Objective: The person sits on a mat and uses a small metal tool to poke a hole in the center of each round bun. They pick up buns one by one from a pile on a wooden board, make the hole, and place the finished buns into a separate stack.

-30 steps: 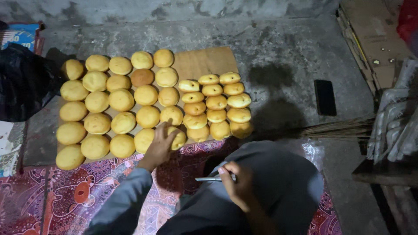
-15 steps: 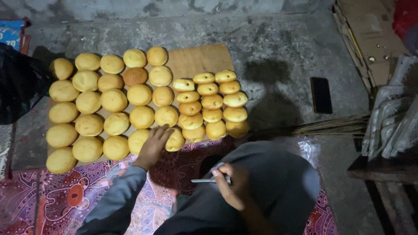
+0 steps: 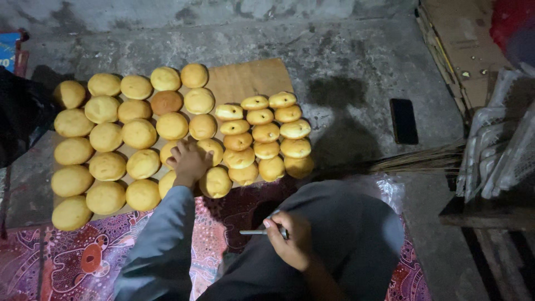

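Head view, board: wooden board on the concrete floor, bare wood showing only at its 1 o'clock corner.
Head view, large buns: round pale buns in rows over the board's 9 o'clock half; one darker bun among them.
Head view, small buns: glossier buns packed in columns at 3 o'clock of the large ones, touching each other.
Left hand: left hand lies palm-down on the buns at the board's 6 o'clock edge, fingers curled over one bun; whether it grips cannot be told.
Right hand: right hand is closed around a thin metal tool, tip pointing to 9 o'clock, above the lap.
Progress: judged from the layout, the board is nearly full; the hand's bun seems the one in work.
Surroundings: patterned mat at 7 o'clock; dark phone and broom at 3 o'clock.
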